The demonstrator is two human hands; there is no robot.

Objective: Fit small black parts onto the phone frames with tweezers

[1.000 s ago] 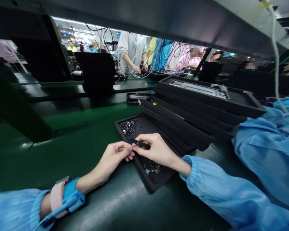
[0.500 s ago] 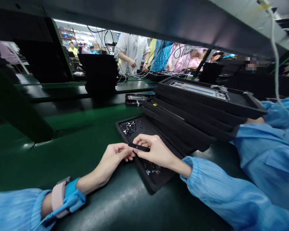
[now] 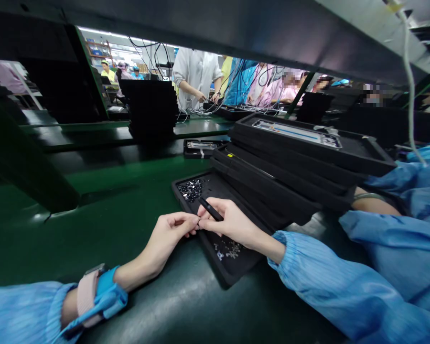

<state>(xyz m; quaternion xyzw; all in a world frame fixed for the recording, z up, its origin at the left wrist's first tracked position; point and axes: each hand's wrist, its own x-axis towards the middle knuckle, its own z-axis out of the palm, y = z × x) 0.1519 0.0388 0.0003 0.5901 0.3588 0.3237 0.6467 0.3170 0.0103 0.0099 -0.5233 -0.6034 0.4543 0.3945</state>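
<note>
While tilting a slim matte-black tool point(image 3: 210, 209) from its earlier level lie to a steep slant, pinching it between the thumb and fingers point(image 3: 209, 206) of the right hand point(image 3: 232, 223), directly above a black foam tray point(image 3: 236, 267). Bringing the left hand point(image 3: 168, 243) in close, its fingertips pressed together and touching the tool's lower end, right against the other hand; whether anything tiny is being caught there, too small to tell. Leaving a glinting heap of small metal parts point(image 3: 191, 189) lying far left in the dull tray and a looser scatter of small metal parts point(image 3: 229, 249) lying near, just under the right wrist. Stacking further black trays point(image 3: 294, 177) to the right, the topmost carrying a long metal-and-blue part point(image 3: 297, 135). Resting both forearms on the glossy green surface point(image 3: 103, 239), with a pleated blue sleeve cuff point(image 3: 279, 251) gathering at the right wrist and a pink-and-blue wrist strap point(image 3: 89, 296) circling the left. Revealing more of a bare forearm with a thin metal bangle point(image 3: 374, 203) at far right, apart from both working hands, beside the stacked trays.
</note>
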